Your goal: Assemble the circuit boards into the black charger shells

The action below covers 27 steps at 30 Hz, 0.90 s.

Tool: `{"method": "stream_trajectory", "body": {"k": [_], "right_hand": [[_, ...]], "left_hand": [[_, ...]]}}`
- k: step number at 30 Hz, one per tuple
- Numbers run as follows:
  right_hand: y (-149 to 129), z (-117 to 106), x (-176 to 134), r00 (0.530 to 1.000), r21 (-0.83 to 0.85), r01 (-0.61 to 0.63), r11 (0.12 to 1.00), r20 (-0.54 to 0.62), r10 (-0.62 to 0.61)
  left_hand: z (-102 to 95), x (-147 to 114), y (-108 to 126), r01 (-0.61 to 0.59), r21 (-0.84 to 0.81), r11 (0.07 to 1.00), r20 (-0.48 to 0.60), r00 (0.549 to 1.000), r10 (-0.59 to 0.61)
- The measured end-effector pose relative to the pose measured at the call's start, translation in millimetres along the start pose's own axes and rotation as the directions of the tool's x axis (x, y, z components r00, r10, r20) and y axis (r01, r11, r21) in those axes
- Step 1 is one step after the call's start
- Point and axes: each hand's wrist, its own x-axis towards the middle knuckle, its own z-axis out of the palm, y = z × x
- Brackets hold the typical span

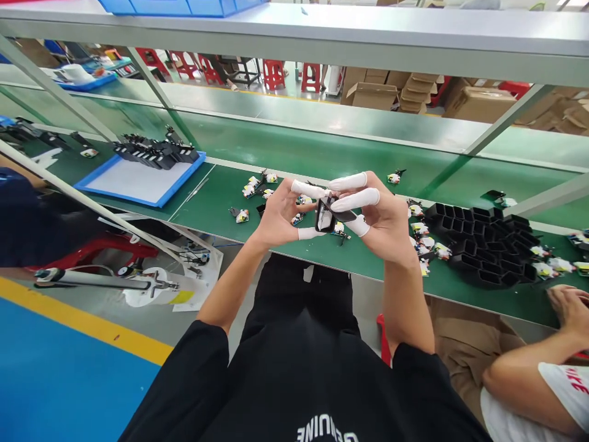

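Note:
Above the green bench, my left hand (283, 215) is closed on a small black plastic housing (318, 222), its open end facing me and something pale inside. White finger cots cover the thumb and a finger of this hand. Held by my right hand (380, 218), also in white finger cots, is a flat black piece (346, 216) against the housing's mouth. Whether the two parts are joined, I cannot tell. Beneath and around my hands lie small circuit boards (242, 215) with white and yellow components and black pieces attached.
To the right is a cluster of open black housings (488, 245) with circuit boards (421, 245) beside it. A blue-rimmed tray (138, 191) on the left holds rows of black units (159, 153). Overhead runs a shelf (368, 40). A co-worker's hand (570, 310) rests at the right edge.

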Motion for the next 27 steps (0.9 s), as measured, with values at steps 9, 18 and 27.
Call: {"method": "stream_trajectory", "body": {"k": [9,18,27], "right_hand": [[54.0,52.8,-50.0,0.918,-0.347,0.003,0.938,-0.370,-0.140],[80.5,84.8,-75.4,0.950,-0.276,0.177,0.945,0.298,-0.091],[107.9,144.4,-71.4,0.803,0.313,-0.571,0.759,0.023,0.595]], "left_hand": [[2.1,-52.7,-4.7,0.205,0.166,0.965,-0.256,0.954,-0.158],[-17.8,-94.7,12.6,0.605,0.143,0.783,-0.482,0.734,-0.479],[-96.9,-94.8,-12.6,0.652,-0.032,0.758,-0.126,0.749,-0.650]]}}
